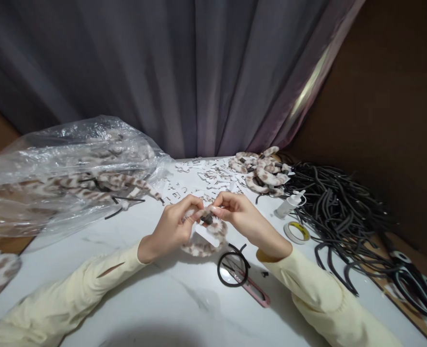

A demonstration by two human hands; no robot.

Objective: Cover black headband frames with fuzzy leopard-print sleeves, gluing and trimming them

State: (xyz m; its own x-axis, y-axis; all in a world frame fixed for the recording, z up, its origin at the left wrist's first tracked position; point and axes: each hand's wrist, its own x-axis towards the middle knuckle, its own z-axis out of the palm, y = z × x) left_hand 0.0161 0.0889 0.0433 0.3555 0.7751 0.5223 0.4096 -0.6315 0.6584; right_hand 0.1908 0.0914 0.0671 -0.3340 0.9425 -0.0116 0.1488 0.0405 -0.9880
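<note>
My left hand (175, 221) and my right hand (240, 217) meet over the middle of the table, thumbs and forefingers pinching a fluffy brown-and-white ring (201, 249). A dark band (206, 219) wraps the ring between my fingertips, and a white tag (206, 235) hangs below it. Just under my right hand lie a black ring (219, 274) and a pink-handled tool (257, 293), partly overlapping. Short black tube pieces lie beside them. My fingers hide part of the fluffy ring.
A clear plastic bag (72, 164) of fluffy strips lies left. Finished-looking fluffy rings (267, 173) pile at the back right. Beside them are a white bottle (287, 205), a tape roll (289, 236), many black tubes (329, 202) and scissors (410, 284). Small scraps (213, 176) lie behind my hands.
</note>
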